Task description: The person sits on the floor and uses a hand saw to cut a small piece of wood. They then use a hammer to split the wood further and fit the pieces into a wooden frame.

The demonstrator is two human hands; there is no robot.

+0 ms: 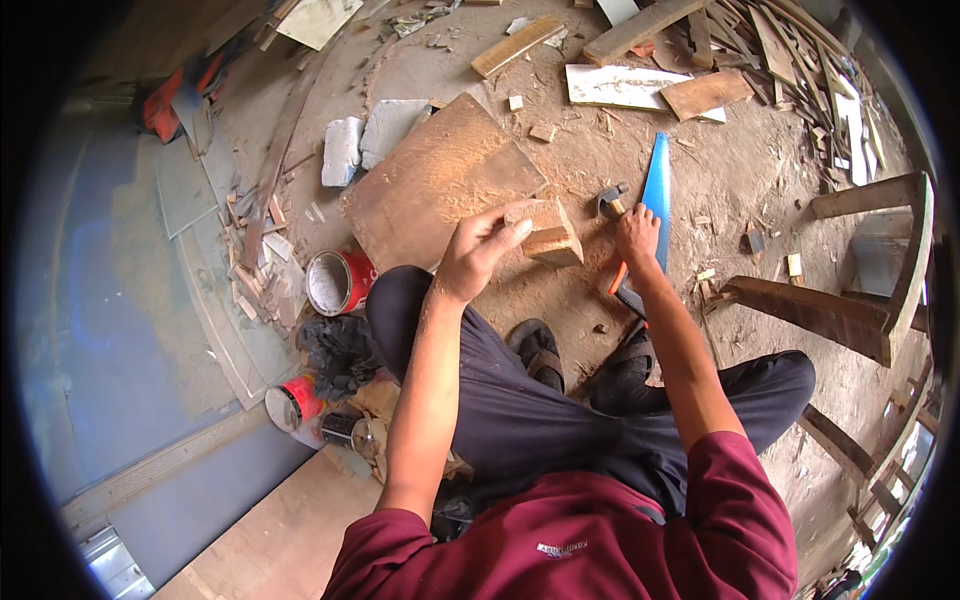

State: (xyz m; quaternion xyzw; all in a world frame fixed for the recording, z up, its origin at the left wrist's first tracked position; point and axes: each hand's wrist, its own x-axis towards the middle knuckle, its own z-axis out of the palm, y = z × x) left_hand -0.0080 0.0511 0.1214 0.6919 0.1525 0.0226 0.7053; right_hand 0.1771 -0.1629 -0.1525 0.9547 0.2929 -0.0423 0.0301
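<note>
Left hand [475, 256] gripping a tan wooden block [556, 246], left of the blue-bladed handsaw [657, 185], right hand [638, 238] grasping wooden-handled metal hammer [612, 198] beside the saw

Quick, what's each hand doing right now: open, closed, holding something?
Left hand: closed, holding a wooden block.
Right hand: fingers curled at the hammer; whether they hold it cannot be told.

Daylight poured over the floor [720, 175], brightest toward the upper right, and the white board [615, 84] was nearly washed out! Over on the left, bluish glare hazed the panel [100, 300]. The trousers [520, 425] sank almost to black, folds barely readable. In the middle, left hand [472, 250] and right hand [640, 238] came through crisp, while the frame [820, 310] bent toward the softer, black-ringed rim.
</note>
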